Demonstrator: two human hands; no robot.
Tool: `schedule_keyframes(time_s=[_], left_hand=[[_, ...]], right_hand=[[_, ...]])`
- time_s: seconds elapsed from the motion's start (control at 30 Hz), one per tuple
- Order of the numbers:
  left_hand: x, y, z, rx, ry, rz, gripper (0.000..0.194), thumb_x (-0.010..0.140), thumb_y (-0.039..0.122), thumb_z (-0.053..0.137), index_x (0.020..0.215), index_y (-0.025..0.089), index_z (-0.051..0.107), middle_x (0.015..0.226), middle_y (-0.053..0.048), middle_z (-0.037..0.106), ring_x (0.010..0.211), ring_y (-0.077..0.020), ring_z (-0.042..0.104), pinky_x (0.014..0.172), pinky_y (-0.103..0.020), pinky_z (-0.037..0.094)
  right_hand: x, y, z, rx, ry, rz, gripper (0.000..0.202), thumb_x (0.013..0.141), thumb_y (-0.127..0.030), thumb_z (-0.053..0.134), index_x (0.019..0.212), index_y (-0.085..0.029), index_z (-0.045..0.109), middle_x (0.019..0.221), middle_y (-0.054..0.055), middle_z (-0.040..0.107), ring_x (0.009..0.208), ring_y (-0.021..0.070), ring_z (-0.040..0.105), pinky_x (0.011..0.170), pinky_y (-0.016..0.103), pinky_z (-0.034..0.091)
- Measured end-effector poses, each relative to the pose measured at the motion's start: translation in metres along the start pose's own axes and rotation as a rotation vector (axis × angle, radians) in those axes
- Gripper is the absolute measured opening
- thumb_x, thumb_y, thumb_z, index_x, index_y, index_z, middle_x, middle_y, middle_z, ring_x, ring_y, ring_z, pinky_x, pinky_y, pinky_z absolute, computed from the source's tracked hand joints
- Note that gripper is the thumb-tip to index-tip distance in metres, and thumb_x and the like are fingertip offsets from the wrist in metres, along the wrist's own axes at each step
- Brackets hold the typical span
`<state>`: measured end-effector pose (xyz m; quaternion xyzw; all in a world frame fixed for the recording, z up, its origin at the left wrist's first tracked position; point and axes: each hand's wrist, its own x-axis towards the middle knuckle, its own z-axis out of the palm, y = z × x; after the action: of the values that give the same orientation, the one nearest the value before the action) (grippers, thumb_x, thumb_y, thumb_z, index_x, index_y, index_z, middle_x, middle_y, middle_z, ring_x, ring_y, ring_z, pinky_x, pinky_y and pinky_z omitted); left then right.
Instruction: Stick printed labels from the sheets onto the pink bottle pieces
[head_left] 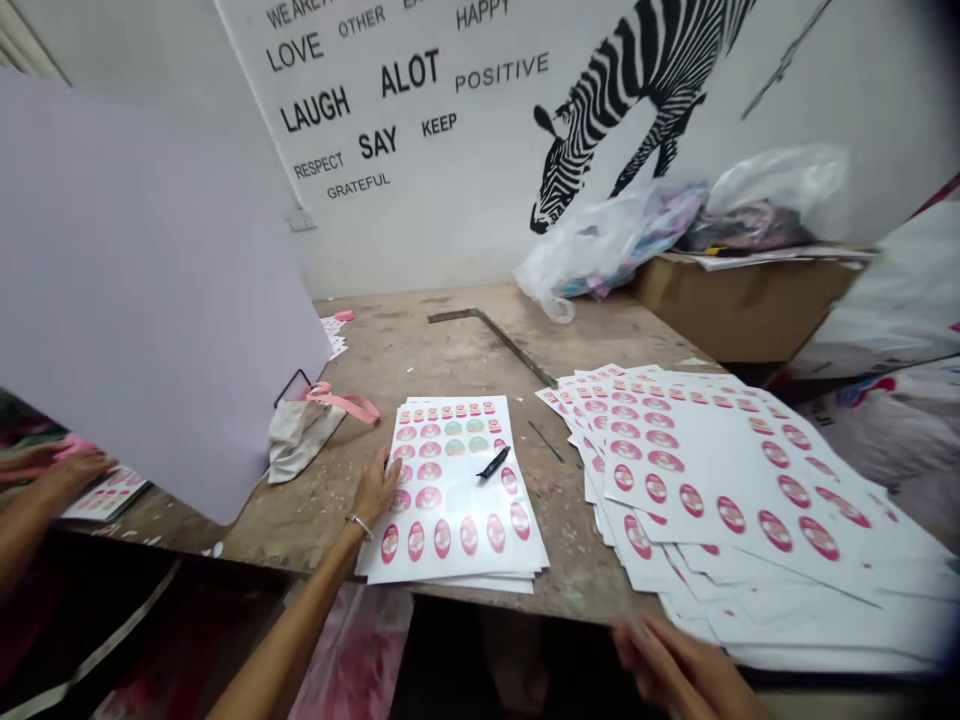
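Note:
My left hand [377,492] lies on the left edge of a stack of sticker sheets [466,548], its fingers stretched out. The top sheet is printed with pink ovals, small labels and several green round stickers. On this sheet rests a small black cutter or pen-like tool [493,464], touched by neither hand. Low in the view, just off the front edge of the table, is my right hand [654,655]. Motion smears its fingers, so I cannot tell whether it holds anything. Nearest to it is a wide, fanned pile of similar sheets [712,448], the upper one with a bare white middle.
A bent metal rod [514,345] lies on the wooden table [390,345]. At left stand a large pale panel [142,270], a cloth pouch [300,440] and another person's arm [52,500]. A cardboard box [750,300] and plastic bags [600,245] fill the back right.

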<state>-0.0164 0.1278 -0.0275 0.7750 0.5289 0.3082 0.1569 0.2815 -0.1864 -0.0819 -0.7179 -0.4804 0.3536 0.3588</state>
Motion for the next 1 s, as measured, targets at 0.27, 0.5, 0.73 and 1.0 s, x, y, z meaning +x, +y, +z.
schedule_keyframes(time_s=[0.27,0.5,0.73,1.0], left_hand=[[0.001,0.019,-0.029,-0.039,-0.12,-0.015,0.052,0.075,0.052,0.041,0.103,0.012,0.059,0.102,-0.017,0.068,0.092,-0.0332,0.064,0.084,-0.046,0.049],[-0.029,0.103,-0.002,-0.27,-0.09,0.004,0.057,0.074,0.06,0.044,0.109,0.017,0.059,0.113,-0.012,0.064,0.097,-0.0306,0.063,0.085,-0.045,0.05],[-0.034,0.234,0.116,-0.379,-0.424,0.007,0.015,0.08,0.023,0.045,0.083,0.015,0.058,0.087,-0.01,0.067,0.088,-0.0236,0.063,0.079,-0.037,0.049],[-0.027,0.273,0.185,-0.261,-0.396,-0.086,0.022,0.085,0.025,0.048,0.101,0.013,0.056,0.099,-0.015,0.066,0.09,-0.0228,0.064,0.075,-0.031,0.047]], right_hand=[[0.047,-0.087,0.067,-0.296,0.393,-0.253,0.028,0.09,-0.034,0.04,0.095,-0.02,0.064,0.097,0.012,0.066,0.098,0.0266,0.061,0.087,0.039,0.047],[0.049,-0.027,-0.091,-0.42,0.65,0.061,0.031,0.093,-0.035,0.037,0.091,-0.02,0.065,0.094,0.005,0.067,0.09,0.0149,0.06,0.082,0.023,0.043],[0.09,0.067,-0.253,-0.452,0.805,0.477,0.045,0.09,-0.036,0.044,0.112,0.001,0.06,0.105,0.028,0.063,0.095,0.0287,0.062,0.077,0.035,0.042],[0.132,0.105,-0.285,-0.458,0.68,0.493,0.064,0.081,-0.053,0.052,0.095,0.007,0.069,0.094,0.034,0.063,0.083,0.0286,0.065,0.065,0.037,0.038]])
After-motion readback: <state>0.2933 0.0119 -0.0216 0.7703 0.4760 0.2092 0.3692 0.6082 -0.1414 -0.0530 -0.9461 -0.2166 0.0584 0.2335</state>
